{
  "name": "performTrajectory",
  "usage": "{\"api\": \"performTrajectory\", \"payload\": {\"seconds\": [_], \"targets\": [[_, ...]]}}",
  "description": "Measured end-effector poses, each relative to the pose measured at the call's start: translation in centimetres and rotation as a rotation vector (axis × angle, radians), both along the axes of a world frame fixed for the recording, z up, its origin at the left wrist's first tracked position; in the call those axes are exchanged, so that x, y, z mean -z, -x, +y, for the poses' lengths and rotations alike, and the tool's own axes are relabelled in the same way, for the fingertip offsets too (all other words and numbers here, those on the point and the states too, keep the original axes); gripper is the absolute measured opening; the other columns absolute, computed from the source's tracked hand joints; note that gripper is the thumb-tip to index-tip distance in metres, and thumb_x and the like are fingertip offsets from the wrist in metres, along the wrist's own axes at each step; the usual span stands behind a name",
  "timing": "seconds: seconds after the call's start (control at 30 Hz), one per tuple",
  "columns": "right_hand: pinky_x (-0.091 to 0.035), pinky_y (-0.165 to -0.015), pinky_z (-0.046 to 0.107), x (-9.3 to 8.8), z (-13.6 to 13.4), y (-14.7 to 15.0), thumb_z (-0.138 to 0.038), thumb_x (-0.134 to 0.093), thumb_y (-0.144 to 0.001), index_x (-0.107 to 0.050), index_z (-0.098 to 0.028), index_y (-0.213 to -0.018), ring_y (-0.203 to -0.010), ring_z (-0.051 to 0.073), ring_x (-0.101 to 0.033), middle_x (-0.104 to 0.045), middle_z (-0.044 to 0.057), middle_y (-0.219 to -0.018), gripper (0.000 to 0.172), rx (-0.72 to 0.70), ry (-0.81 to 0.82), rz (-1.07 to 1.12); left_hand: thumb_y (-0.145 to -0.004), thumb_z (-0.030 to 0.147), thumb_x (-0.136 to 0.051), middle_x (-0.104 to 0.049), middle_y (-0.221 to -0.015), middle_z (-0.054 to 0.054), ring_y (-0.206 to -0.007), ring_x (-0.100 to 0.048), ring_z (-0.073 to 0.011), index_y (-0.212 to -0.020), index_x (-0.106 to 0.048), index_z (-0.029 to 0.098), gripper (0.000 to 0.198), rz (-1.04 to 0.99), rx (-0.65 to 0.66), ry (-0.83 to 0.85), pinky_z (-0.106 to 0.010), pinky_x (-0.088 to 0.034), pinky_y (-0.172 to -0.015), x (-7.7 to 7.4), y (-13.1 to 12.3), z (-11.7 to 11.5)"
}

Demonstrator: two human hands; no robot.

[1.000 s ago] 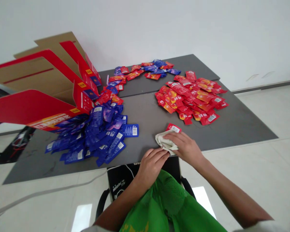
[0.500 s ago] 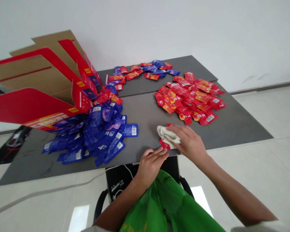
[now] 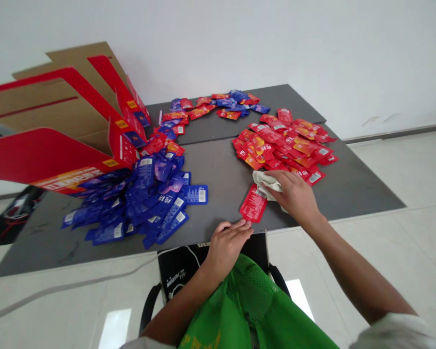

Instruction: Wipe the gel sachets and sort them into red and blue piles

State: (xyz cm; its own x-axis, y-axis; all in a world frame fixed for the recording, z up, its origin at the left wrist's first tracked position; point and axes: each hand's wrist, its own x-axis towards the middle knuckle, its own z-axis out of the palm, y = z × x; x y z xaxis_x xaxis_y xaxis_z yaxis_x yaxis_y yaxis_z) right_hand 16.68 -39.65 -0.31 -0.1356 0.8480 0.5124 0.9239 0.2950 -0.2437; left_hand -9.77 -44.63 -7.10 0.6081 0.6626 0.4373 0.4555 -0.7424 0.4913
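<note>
A single red sachet [image 3: 253, 205] lies flat near the table's front edge, its printed side up. My right hand [image 3: 294, 194] is closed around a folded whitish cloth [image 3: 264, 179], which covers the sachet's upper right end. With fingers stretched out flat, my left hand [image 3: 228, 247] rests at the table edge, its fingertips touching the sachet's lower end. Just beyond my right hand is a heap of red sachets [image 3: 283, 140]. Blue sachets [image 3: 148, 194] are piled to the left of my left hand.
Open red cardboard boxes [image 3: 51, 160] stand at the left of the grey table [image 3: 218, 167]. Mixed red and blue sachets [image 3: 225, 104] form a row along the back. A green bag-like cloth [image 3: 254, 295] lies over my lap, and a cable [image 3: 94, 280] crosses at lower left.
My right hand has moved the cloth up and away from me along the red sachet, uncovering most of it. My left hand has stayed nearly still at the lower end.
</note>
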Motion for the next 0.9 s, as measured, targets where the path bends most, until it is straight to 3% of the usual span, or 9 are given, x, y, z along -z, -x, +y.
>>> {"api": "performTrajectory", "payload": {"seconds": [0.1,0.23,0.4,0.57,0.67,0.77,0.9], "targets": [[-0.058,-0.101,0.043,-0.1,-2.7,2.2,-0.033,-0.067,-0.104,-0.063,-0.026,-0.143,-0.116,0.029,-0.070,-0.074,0.009,-0.134,0.040,-0.110,0.008,0.029,-0.109,0.020,-0.062,-0.080,-0.130,-0.004,-0.124,-0.075,-0.0197,-0.122,-0.078,0.025,0.021,0.009,-0.009,-0.004,-0.037,-0.052,-0.100,-0.3,-0.1,-0.1],[-0.061,-0.095,0.040,1.7,-4.9,4.4,-0.028,-0.070,-0.101,-0.063,-0.026,-0.143,-0.118,0.028,-0.069,-0.073,0.008,-0.138,0.042,-0.293,0.164,-0.024,-0.109,0.018,-0.062,-0.084,-0.115,-0.002,-0.110,-0.079,-0.0186,-0.113,-0.079,0.024,0.019,0.041,-0.025,0.005,-0.036,-0.050,-0.097,-0.6,-0.2,-0.1],[-0.058,-0.103,0.043,2.6,-1.9,1.9,-0.033,-0.068,-0.104,-0.063,-0.024,-0.141,-0.121,0.029,-0.069,-0.073,0.009,-0.137,0.039,-0.164,0.137,-0.006,-0.109,0.018,-0.062,-0.079,-0.133,-0.003,-0.128,-0.073,-0.0199,-0.123,-0.076,0.025,0.021,0.034,-0.002,0.006,-0.038,-0.050,-0.099,-0.1,-0.1,-0.1],[-0.059,-0.090,0.042,1.0,0.5,-1.1,-0.042,-0.065,-0.105,-0.070,-0.022,-0.132,-0.107,0.030,-0.073,-0.078,0.010,-0.123,0.034,0.028,0.087,-0.037,-0.108,0.016,-0.064,-0.079,-0.133,-0.002,-0.126,-0.074,-0.0196,-0.120,-0.075,0.023,0.018,0.009,0.002,-0.014,-0.038,-0.049,-0.098,-0.6,-0.1,0.0],[-0.059,-0.091,0.043,-0.1,-1.1,-1.1,-0.046,-0.064,-0.105,-0.072,-0.023,-0.131,-0.108,0.031,-0.073,-0.078,0.009,-0.121,0.035,0.138,-0.008,0.031,-0.107,0.025,-0.068,-0.083,-0.121,-0.003,-0.114,-0.077,-0.0203,-0.117,-0.074,0.022,0.012,0.021,-0.009,-0.031,-0.039,-0.049,-0.096,-2.3,-0.3,0.3],[-0.058,-0.095,0.043,-0.4,-4.1,-0.3,-0.048,-0.065,-0.105,-0.072,-0.025,-0.131,-0.106,0.029,-0.074,-0.079,0.009,-0.120,0.036,0.170,-0.091,0.146,-0.105,0.035,-0.071,-0.083,-0.109,-0.004,-0.102,-0.075,-0.0226,-0.122,-0.072,0.022,0.022,0.079,-0.098,-0.046,-0.043,-0.048,-0.094,-3.9,-1.1,0.4],[-0.058,-0.098,0.045,1.0,-7.6,0.4,-0.052,-0.066,-0.103,-0.073,-0.026,-0.129,-0.106,0.030,-0.074,-0.078,0.008,-0.121,0.037,0.180,-0.046,0.282,-0.102,0.046,-0.072,-0.073,-0.127,-0.012,-0.112,-0.066,-0.0311,-0.140,-0.063,0.019,0.047,0.226,-0.278,-0.081,-0.045,-0.050,-0.089,-4.2,-2.7,0.4]]}}
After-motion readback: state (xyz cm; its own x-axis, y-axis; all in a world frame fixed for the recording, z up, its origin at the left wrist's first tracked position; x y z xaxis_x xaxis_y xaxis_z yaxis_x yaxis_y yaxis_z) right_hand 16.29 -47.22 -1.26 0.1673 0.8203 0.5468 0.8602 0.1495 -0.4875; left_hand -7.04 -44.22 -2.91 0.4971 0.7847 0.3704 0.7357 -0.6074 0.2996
